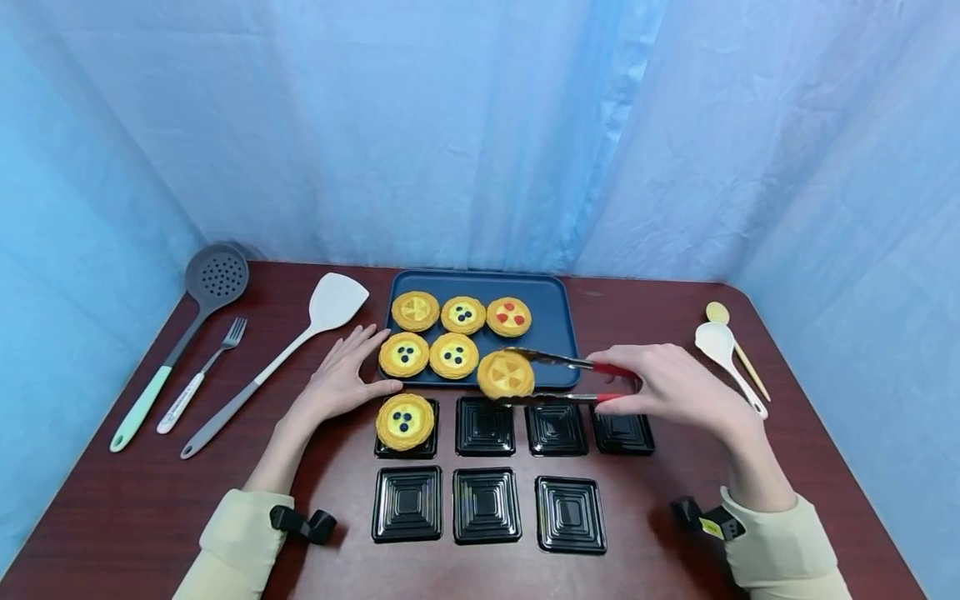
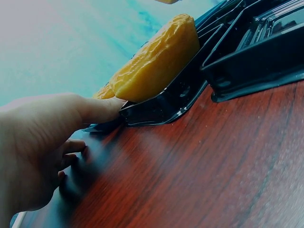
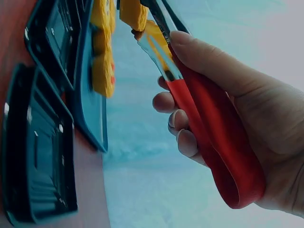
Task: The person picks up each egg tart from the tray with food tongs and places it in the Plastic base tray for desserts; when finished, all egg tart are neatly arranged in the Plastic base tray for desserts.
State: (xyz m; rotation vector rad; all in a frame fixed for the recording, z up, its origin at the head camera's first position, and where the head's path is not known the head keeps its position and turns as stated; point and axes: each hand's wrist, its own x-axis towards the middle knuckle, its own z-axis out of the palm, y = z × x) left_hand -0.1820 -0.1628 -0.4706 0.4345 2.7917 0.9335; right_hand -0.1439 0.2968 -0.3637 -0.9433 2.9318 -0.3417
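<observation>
My right hand (image 1: pixel 656 379) grips red-handled tongs (image 3: pixel 209 114). Between the tong tips is a tart with yellow fruit wedges (image 1: pixel 506 374), held above the front edge of the blue tray (image 1: pixel 480 283). At the tray's left edge is my left hand (image 1: pixel 341 375), fingers extended and thumb at the front left corner. Several tarts lie on the tray, among them a red-topped tart (image 1: pixel 509 317) and a blueberry tart (image 1: pixel 453 356). Another blueberry tart (image 1: pixel 405 422) sits in a black square container just in front of the left thumb.
Two rows of black square containers (image 1: pixel 486 506) stand before the tray. To the left lie a skimmer (image 1: pixel 217 277), a fork (image 1: pixel 197 379) and a white turner (image 1: pixel 335 302). A white spoon (image 1: pixel 716 342) and a wooden spoon (image 1: pixel 717 313) lie at right.
</observation>
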